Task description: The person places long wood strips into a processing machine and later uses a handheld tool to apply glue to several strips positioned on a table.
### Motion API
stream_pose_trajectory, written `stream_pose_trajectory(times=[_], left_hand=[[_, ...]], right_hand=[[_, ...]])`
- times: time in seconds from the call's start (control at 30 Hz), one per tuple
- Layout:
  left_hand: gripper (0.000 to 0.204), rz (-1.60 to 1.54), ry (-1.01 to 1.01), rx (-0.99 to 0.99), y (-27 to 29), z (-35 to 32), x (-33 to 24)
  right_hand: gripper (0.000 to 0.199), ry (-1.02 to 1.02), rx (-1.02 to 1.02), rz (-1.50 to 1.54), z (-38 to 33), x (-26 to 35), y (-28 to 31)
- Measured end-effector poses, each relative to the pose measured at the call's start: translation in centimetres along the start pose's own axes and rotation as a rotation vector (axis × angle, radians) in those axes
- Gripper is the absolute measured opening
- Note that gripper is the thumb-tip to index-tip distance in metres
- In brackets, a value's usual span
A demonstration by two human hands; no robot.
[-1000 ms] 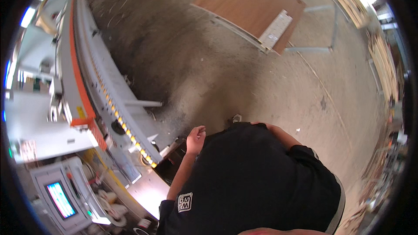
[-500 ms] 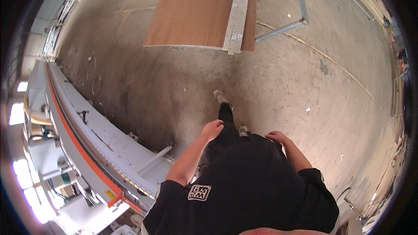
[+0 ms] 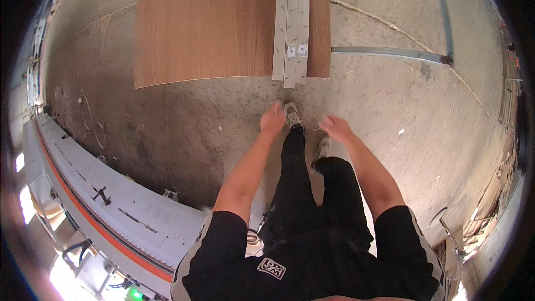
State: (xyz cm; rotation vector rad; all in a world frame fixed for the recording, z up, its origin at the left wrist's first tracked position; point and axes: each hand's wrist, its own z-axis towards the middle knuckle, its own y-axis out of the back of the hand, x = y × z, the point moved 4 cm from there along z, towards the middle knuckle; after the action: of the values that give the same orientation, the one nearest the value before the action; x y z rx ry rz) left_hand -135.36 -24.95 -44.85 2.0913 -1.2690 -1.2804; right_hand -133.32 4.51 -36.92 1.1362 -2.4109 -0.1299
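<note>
Both arms reach forward over the floor, short of a stack of long pale narrow strips [image 3: 291,28]. My left hand [image 3: 272,119] hangs beside my shoe, fingers loosely bent and apart, with nothing visible in it. To its right, my right hand [image 3: 336,128] is slightly smeared by motion; its fingers look apart and hold nothing that I can see. The strips bear small white labels and lie side by side lengthwise on a large brown wood-grain panel [image 3: 206,28]. Their near ends stick out past the panel's front edge. Neither hand touches them.
At left stands a long white machine bed [image 3: 139,212] with an orange stripe. A grey metal frame [image 3: 390,52] extends right of the panel. A thin loop of cord [image 3: 100,134] lies on the concrete floor [image 3: 390,106]. Boards [image 3: 490,189] line the right side.
I have stepped nearer to the panel and strips, which now appear larger and closer. Both hands have moved forward, away from my body. The machine has shifted lower in view.
</note>
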Motion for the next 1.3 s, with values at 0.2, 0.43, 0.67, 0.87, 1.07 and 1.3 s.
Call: stream_pose_trajectory(times=[0.2,0.43,0.67,0.87,1.07,1.3], left_hand=[[0.067,-0.175,0.059,-0.203,3.1,13.9,-1.4],[0.075,-0.268,0.262,-0.114,0.5,11.8,-3.1],[0.084,-0.486,0.330,-0.080,-4.6,9.4,-2.6],[0.091,-0.213,0.316,0.123,-6.5,7.2,-3.1],[0.084,-0.738,0.428,0.055,-6.0,4.0,-6.7],[0.074,-0.547,0.332,-0.020,-4.6,-2.8,-12.1]], right_hand=[[0.082,0.177,-0.340,0.368,16.1,8.9,4.1],[0.064,0.222,-0.364,0.534,19.9,3.1,-1.5],[0.046,-0.051,-0.310,0.719,19.3,-1.9,-5.2],[0.048,-0.039,-0.235,0.705,18.0,-0.2,-3.7],[0.049,-0.035,-0.238,0.564,14.7,0.4,-2.3],[0.072,0.094,-0.149,0.707,5.7,2.8,-2.0]])
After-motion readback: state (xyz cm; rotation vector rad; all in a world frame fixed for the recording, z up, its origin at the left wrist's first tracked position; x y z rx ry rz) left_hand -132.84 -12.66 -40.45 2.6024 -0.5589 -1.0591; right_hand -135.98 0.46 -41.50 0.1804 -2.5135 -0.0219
